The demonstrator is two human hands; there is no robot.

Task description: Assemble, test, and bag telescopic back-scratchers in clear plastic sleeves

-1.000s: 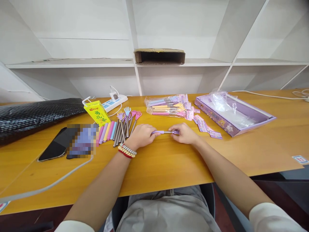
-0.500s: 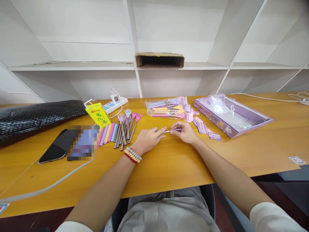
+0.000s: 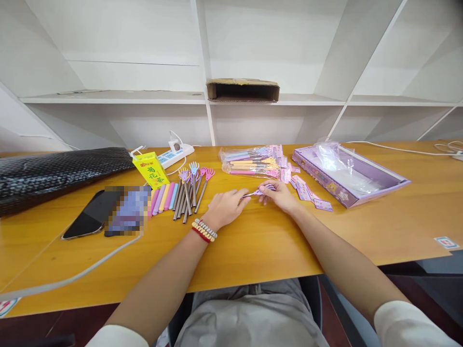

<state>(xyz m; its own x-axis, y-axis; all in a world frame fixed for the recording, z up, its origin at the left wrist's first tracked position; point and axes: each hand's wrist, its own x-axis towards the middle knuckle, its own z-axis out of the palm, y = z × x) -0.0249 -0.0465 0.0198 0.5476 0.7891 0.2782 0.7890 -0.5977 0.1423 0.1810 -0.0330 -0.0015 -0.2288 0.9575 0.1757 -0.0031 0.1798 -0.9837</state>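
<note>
Between my hands is a small back scratcher (image 3: 257, 192) with a purple claw-shaped head and a thin metal rod. My right hand (image 3: 278, 195) pinches it at the purple head. My left hand (image 3: 227, 208) has its fingers closed around the rod's other end, which they hide. Left of my left hand lie several loose scratcher heads on metal rods (image 3: 188, 197), with purple, blue and pink claws. Beside them sits a row of coloured handles (image 3: 165, 197) in pink, purple, yellow and blue. Several scratchers in clear plastic bags (image 3: 249, 163) lie beyond my hands.
Purple cards (image 3: 304, 189) lie right of my right hand, before an open purple box (image 3: 347, 193) with clear plastic inside. To the left are a yellow drink carton (image 3: 150, 171), a power strip (image 3: 177, 155), a phone (image 3: 90, 214) and a black wrapped bundle (image 3: 61, 178).
The scratcher's purple head has turned so that its claw shows at my right hand. My left fingers have curled in from a flatter pose. The view has shifted slightly.
</note>
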